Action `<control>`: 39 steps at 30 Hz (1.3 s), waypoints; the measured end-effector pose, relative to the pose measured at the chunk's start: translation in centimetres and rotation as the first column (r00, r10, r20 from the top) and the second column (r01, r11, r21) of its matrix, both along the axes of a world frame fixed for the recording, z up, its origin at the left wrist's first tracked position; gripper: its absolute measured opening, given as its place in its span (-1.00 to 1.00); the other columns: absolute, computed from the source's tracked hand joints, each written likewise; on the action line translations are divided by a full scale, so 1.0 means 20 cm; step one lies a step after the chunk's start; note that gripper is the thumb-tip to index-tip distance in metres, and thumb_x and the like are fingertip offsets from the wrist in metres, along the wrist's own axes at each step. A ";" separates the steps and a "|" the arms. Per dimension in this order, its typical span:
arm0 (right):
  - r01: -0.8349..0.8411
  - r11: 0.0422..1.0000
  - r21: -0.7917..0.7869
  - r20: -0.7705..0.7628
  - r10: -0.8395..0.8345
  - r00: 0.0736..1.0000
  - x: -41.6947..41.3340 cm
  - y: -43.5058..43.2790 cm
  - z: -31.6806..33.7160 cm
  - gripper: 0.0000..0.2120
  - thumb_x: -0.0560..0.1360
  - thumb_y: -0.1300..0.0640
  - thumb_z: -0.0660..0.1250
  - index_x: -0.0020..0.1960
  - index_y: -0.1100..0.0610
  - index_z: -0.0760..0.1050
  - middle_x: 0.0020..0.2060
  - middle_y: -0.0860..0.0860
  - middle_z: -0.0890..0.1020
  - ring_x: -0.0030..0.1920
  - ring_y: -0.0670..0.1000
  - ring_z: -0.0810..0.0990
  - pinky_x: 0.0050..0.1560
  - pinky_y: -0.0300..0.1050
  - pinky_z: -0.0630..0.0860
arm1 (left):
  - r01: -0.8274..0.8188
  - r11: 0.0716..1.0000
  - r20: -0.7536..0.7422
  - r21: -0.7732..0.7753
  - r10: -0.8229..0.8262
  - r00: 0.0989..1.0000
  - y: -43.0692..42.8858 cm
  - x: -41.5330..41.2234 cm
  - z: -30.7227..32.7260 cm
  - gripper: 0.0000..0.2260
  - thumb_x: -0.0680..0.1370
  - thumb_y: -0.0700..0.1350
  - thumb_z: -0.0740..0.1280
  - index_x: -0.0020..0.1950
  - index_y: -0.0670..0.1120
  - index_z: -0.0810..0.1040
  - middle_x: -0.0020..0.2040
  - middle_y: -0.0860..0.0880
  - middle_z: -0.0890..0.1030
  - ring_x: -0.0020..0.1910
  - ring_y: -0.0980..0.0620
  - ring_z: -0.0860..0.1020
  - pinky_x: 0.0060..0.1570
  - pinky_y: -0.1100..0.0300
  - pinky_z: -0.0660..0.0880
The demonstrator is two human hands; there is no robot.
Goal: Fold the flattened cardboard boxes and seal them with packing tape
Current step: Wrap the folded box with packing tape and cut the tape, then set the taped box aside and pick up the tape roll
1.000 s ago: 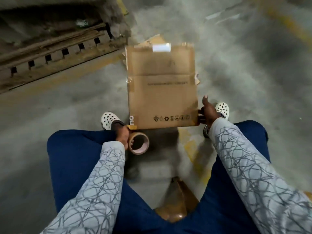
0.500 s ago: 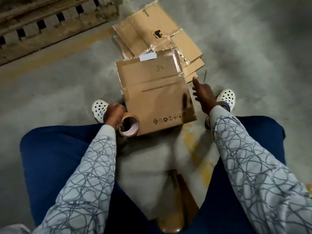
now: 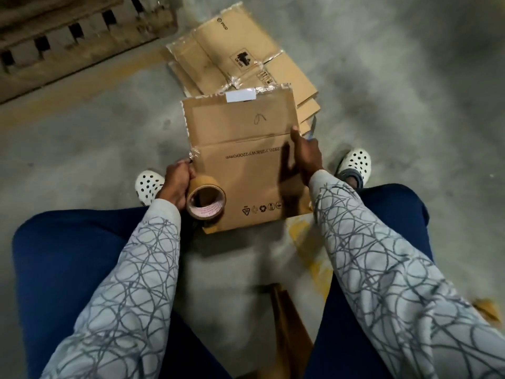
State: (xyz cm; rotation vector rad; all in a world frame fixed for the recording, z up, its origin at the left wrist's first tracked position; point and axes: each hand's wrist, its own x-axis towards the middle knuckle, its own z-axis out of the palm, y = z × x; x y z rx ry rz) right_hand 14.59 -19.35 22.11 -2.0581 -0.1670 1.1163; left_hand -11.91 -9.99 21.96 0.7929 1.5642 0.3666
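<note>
A flattened cardboard box (image 3: 240, 160) stands tilted on the concrete floor between my feet, its printed face towards me. My right hand (image 3: 306, 157) grips its right edge, thumb on the front face. A thin blue tool (image 3: 313, 127) sticks up by that hand; how it is held is hidden. My left hand (image 3: 177, 184) grips a roll of brown packing tape (image 3: 206, 199) against the box's lower left corner. More flattened boxes (image 3: 235, 53) lie stacked on the floor just behind.
A wooden pallet (image 3: 68, 36) lies at the far left beyond a yellow floor line (image 3: 82, 88). My feet in white clogs (image 3: 355, 162) flank the box. A brown cardboard piece (image 3: 289, 335) lies on the floor between my knees.
The view dropped, revealing the stack behind. My right hand let go of the box's lower right corner, opened, then took hold higher on the right edge. The tape roll moved up against the box.
</note>
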 end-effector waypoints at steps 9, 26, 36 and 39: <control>0.422 0.870 0.254 -0.137 -0.400 0.906 0.05 -0.27 0.27 -0.39 0.42 -0.47 0.23 -0.07 0.07 0.65 -0.15 -0.05 0.73 -0.09 -0.05 0.68 0.15 -0.02 0.54 | -0.160 0.974 0.209 0.162 0.124 0.970 -0.17 -0.15 0.24 -0.50 0.35 -0.41 0.07 0.04 -0.04 0.67 0.16 -0.03 0.66 -0.02 -0.09 0.62 -0.04 0.04 0.61; 0.147 0.972 -0.181 -0.359 -0.205 0.911 -0.05 -0.69 -0.01 0.15 0.12 -0.41 0.48 0.57 0.02 0.17 0.43 0.12 0.41 0.32 0.34 0.45 -0.22 0.42 0.55 | 0.328 0.898 0.045 -0.293 -0.330 0.943 -0.64 -0.27 0.12 -0.50 0.57 0.12 0.36 0.35 -0.20 0.45 0.06 -0.16 0.61 -0.10 -0.13 0.62 -0.16 0.21 0.55; -0.162 0.916 -0.366 -0.282 0.056 0.958 -0.02 -0.62 0.03 0.17 0.14 -0.73 0.12 0.47 0.07 0.31 0.44 0.09 0.40 0.42 0.21 0.38 0.24 0.33 0.29 | 0.203 0.867 0.060 -0.455 -0.197 0.978 -0.59 -0.33 -0.12 -0.62 0.61 0.15 0.28 0.02 -0.16 0.63 -0.34 -0.07 0.66 -0.43 0.00 0.58 -0.35 0.21 0.58; -0.178 0.920 -0.348 -0.321 0.061 0.945 0.08 -0.62 -0.14 0.29 -0.04 -0.74 0.21 0.50 -0.02 0.28 0.27 -0.04 0.47 0.36 0.19 0.39 0.09 0.39 0.44 | 0.228 0.839 0.061 -0.494 -0.229 0.972 -0.59 -0.36 -0.24 -0.47 0.56 0.30 0.26 0.22 -0.13 0.63 0.05 -0.19 0.70 -0.02 -0.17 0.63 0.09 -0.03 0.54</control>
